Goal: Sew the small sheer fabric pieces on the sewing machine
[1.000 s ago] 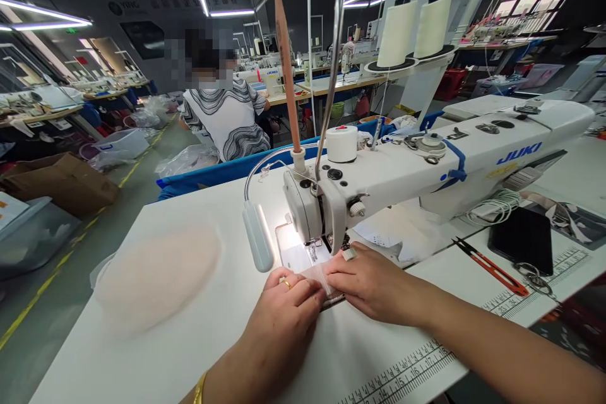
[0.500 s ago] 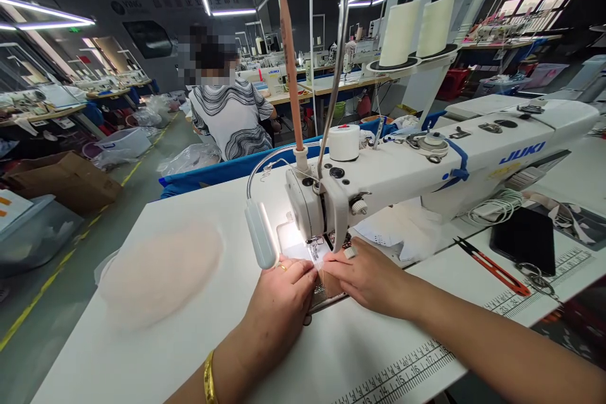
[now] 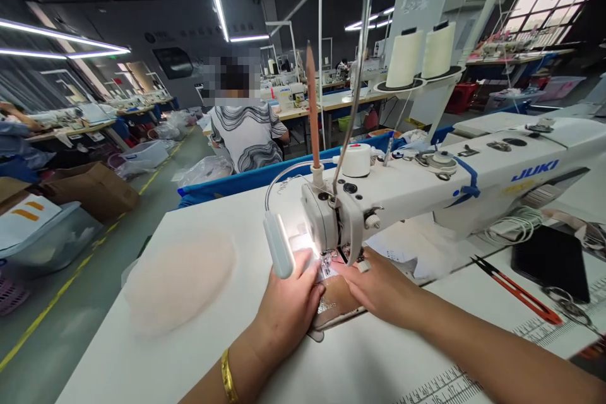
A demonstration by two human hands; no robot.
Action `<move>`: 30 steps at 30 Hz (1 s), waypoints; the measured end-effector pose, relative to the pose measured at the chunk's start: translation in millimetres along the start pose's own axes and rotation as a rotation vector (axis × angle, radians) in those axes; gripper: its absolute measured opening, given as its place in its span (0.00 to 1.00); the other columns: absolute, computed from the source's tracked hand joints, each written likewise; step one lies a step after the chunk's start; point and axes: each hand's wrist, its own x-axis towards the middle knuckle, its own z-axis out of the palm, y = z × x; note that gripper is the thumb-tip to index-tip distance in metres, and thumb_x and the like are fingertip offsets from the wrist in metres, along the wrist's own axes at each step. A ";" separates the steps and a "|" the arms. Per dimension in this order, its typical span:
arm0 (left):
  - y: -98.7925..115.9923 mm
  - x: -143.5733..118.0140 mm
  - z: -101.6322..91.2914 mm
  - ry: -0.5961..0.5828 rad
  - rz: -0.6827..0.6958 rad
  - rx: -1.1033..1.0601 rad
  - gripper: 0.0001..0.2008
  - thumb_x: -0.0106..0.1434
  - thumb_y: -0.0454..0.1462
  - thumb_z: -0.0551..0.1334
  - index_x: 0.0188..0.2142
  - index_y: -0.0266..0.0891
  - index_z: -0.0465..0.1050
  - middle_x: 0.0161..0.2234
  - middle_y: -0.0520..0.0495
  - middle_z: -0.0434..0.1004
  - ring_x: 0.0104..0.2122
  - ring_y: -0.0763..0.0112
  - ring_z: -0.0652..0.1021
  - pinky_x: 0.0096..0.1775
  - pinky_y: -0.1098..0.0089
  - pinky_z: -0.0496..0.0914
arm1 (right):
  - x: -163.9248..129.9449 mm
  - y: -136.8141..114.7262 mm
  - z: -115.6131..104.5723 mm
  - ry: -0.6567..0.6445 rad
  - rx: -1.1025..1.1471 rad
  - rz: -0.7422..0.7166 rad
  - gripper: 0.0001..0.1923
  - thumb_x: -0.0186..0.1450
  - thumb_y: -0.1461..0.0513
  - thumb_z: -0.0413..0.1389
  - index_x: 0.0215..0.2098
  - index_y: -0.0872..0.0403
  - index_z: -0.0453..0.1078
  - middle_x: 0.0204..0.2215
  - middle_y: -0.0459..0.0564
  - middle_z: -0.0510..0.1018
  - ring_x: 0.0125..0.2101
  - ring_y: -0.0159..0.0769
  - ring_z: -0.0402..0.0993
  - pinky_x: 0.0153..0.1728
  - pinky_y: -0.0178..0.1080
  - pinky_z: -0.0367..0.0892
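My forearms are bare, with no sleeves in view. A shiny gold bangle circles the wrist of my left hand; my right hand wears nothing that I can see.

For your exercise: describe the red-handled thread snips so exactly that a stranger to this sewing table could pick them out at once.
Start at the white sewing machine and go to the table's near right corner. The thread snips lie flat there, just left of a black slab. They alone have thin red handles ending in dark pointed blades.
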 end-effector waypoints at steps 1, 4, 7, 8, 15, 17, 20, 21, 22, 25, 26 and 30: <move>0.4 -0.7 -1.7 -0.019 -0.034 0.034 0.12 0.72 0.35 0.62 0.54 0.38 0.73 0.59 0.36 0.75 0.58 0.47 0.75 0.54 0.50 0.76 | -1.4 0.0 1.2 0.015 -0.001 -0.003 0.22 0.63 0.73 0.50 0.51 0.56 0.75 0.46 0.58 0.80 0.43 0.48 0.73 0.41 0.44 0.73; 4.3 -3.0 -6.5 -0.101 -0.119 0.123 0.18 0.72 0.39 0.65 0.58 0.36 0.71 0.64 0.34 0.71 0.60 0.44 0.75 0.54 0.49 0.76 | -6.2 1.1 6.8 0.035 0.017 -0.013 0.21 0.66 0.72 0.50 0.54 0.54 0.75 0.47 0.58 0.81 0.45 0.49 0.74 0.42 0.45 0.74; 13.3 -6.7 -11.2 -0.166 -0.159 0.184 0.18 0.73 0.38 0.63 0.59 0.36 0.72 0.59 0.35 0.77 0.53 0.45 0.80 0.49 0.49 0.77 | -8.6 0.0 12.3 0.026 0.088 -0.066 0.22 0.67 0.72 0.48 0.54 0.52 0.74 0.48 0.56 0.81 0.45 0.47 0.77 0.42 0.45 0.75; 17.2 -8.5 -13.2 -0.171 -0.162 0.203 0.16 0.72 0.37 0.63 0.58 0.36 0.73 0.55 0.35 0.79 0.51 0.46 0.80 0.48 0.49 0.76 | -8.5 -1.6 13.3 0.029 0.121 -0.095 0.22 0.68 0.72 0.48 0.55 0.52 0.73 0.48 0.56 0.81 0.46 0.46 0.77 0.43 0.45 0.76; 28.4 -25.8 -40.0 -0.221 -0.067 0.088 0.10 0.68 0.32 0.61 0.29 0.42 0.72 0.30 0.50 0.77 0.27 0.63 0.77 0.29 0.64 0.65 | -0.7 -26.9 8.6 0.065 0.324 -0.326 0.22 0.71 0.68 0.52 0.62 0.52 0.68 0.57 0.56 0.79 0.57 0.45 0.74 0.56 0.47 0.71; 20.2 -27.1 -44.8 -0.178 -0.075 0.080 0.09 0.67 0.31 0.61 0.28 0.42 0.69 0.28 0.50 0.75 0.26 0.64 0.74 0.28 0.65 0.62 | -1.8 -32.0 7.6 0.031 0.378 -0.393 0.23 0.71 0.69 0.52 0.62 0.51 0.68 0.55 0.54 0.81 0.56 0.42 0.76 0.56 0.46 0.70; 5.0 -23.7 -43.2 -0.074 -0.138 0.194 0.04 0.62 0.33 0.65 0.34 0.42 0.71 0.27 0.48 0.71 0.30 0.57 0.73 0.30 0.64 0.62 | -7.8 -33.6 8.9 0.010 0.450 -0.458 0.21 0.71 0.70 0.53 0.60 0.53 0.68 0.53 0.54 0.82 0.55 0.41 0.76 0.55 0.45 0.69; 0.9 -21.8 -41.0 -0.060 -0.157 0.222 0.05 0.61 0.35 0.66 0.35 0.42 0.71 0.26 0.48 0.69 0.31 0.55 0.73 0.30 0.64 0.62 | -10.2 -33.1 9.5 0.005 0.461 -0.463 0.20 0.70 0.70 0.54 0.59 0.54 0.68 0.53 0.54 0.82 0.55 0.42 0.76 0.54 0.44 0.69; -2.3 -19.8 -38.3 -0.054 -0.171 0.237 0.05 0.62 0.36 0.66 0.36 0.42 0.71 0.26 0.49 0.68 0.30 0.55 0.72 0.30 0.64 0.62 | -12.4 -32.4 9.9 0.000 0.466 -0.465 0.20 0.70 0.70 0.54 0.59 0.54 0.69 0.53 0.55 0.82 0.55 0.42 0.76 0.53 0.44 0.69; -6.6 -15.0 -30.5 -0.042 -0.192 0.206 0.02 0.64 0.35 0.62 0.35 0.42 0.68 0.27 0.49 0.68 0.28 0.58 0.70 0.29 0.64 0.61 | -16.5 -31.1 8.7 -0.035 0.471 -0.446 0.19 0.68 0.70 0.54 0.56 0.54 0.70 0.51 0.53 0.82 0.52 0.42 0.76 0.51 0.44 0.68; -6.8 -13.9 -28.2 -0.038 -0.188 0.180 0.03 0.65 0.34 0.60 0.34 0.42 0.67 0.28 0.48 0.69 0.28 0.59 0.70 0.30 0.64 0.62 | -16.9 -31.2 7.4 -0.047 0.473 -0.441 0.19 0.67 0.70 0.54 0.55 0.53 0.71 0.50 0.52 0.83 0.50 0.41 0.76 0.51 0.44 0.68; -5.7 -13.4 -19.5 -0.038 -0.143 0.080 0.09 0.68 0.31 0.53 0.31 0.42 0.63 0.32 0.46 0.73 0.27 0.63 0.71 0.31 0.64 0.63 | -16.8 -32.2 1.4 -0.060 0.500 -0.438 0.13 0.68 0.69 0.54 0.48 0.51 0.71 0.43 0.49 0.82 0.42 0.39 0.75 0.47 0.43 0.68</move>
